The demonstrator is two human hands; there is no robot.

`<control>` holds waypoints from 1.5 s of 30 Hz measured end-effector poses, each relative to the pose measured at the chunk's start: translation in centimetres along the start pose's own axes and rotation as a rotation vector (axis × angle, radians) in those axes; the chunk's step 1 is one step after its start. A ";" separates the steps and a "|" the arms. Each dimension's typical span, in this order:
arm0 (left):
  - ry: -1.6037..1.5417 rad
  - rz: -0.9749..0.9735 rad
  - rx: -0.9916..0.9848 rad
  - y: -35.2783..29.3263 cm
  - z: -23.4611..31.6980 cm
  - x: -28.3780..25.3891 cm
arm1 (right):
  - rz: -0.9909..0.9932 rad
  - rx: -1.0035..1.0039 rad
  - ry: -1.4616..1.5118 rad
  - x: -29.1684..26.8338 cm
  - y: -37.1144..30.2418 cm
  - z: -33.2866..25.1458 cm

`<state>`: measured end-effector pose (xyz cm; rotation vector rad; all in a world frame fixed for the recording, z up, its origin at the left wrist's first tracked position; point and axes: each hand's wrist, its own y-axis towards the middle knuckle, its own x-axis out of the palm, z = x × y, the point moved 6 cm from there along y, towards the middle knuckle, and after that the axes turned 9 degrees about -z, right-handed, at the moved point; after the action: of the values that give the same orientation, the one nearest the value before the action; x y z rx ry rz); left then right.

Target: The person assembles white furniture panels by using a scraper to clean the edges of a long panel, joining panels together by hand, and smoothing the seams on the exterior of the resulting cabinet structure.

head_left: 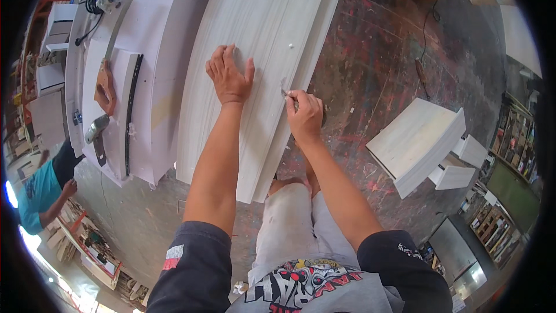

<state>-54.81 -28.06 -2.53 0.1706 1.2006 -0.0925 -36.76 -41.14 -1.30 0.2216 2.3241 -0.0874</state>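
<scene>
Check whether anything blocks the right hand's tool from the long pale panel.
Nothing visible does. The right hand holds the thin tool over the pale panel; the left hand is off to its left.

A handsaw (102,73) and racked wood pieces (514,133) show a woodworking workshop.

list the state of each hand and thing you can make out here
left hand, open, over the pale board
right hand, closed on the small blade tool
small blade tool, held
pale board, lying lengthwise
handsaw, lying unheld
black cable, partly coiled
</scene>
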 end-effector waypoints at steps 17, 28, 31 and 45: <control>-0.436 -0.116 -0.087 -40.1 -7.5 -11.4 | -0.007 0.036 -0.027 5.8 -23.1 -6.2; -0.572 -1.190 -0.740 -72.4 -8.4 -6.3 | -0.084 0.045 0.028 8.3 -32.0 -9.2; -0.557 -1.125 -0.648 -70.2 -8.0 -4.5 | -0.040 0.093 -0.005 7.7 -31.5 -9.1; -0.634 -0.613 -0.609 -62.5 -10.5 -2.7 | -0.032 0.137 0.118 7.8 -36.5 -8.5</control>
<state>-75.58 -87.69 -8.86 -0.7213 0.5682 -0.2863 -54.89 -74.89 -1.31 0.2642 2.4421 -0.2560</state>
